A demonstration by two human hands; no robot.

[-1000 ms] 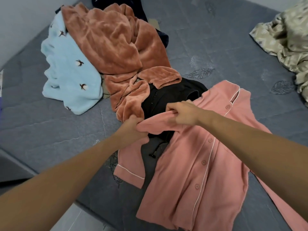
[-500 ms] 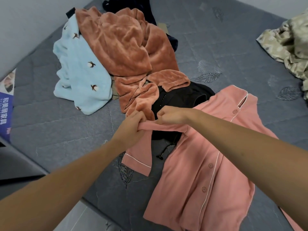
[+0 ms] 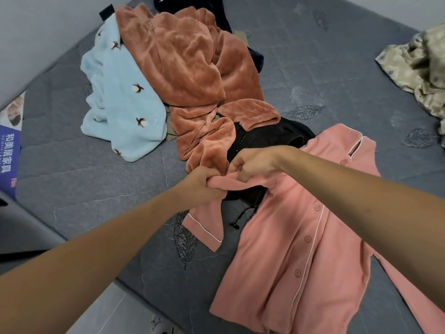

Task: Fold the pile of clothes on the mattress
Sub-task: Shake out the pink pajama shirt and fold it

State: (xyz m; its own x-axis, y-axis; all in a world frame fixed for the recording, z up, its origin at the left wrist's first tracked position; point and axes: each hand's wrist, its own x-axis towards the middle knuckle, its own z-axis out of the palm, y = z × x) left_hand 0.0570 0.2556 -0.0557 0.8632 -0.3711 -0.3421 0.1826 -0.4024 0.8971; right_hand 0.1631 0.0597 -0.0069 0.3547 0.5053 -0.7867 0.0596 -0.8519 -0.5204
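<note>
Pink pajama shirt [image 3: 296, 249] sleeve bunched on mattress [image 3: 72, 179]; left hand [image 3: 202, 186], right hand [image 3: 252, 162] both clamped on it.

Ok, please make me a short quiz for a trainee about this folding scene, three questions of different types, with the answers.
1. True or false: both hands grip the pink shirt.
2. Which garment lies partly under the shirt sleeve? A) the black garment B) the light blue fleece C) the beige cloth
3. Fill in: the brown fleece lies partly over the ____ fleece.

Key: 1 true, left hand and right hand both hold the sleeve. 2 A. 3 light blue.
</note>
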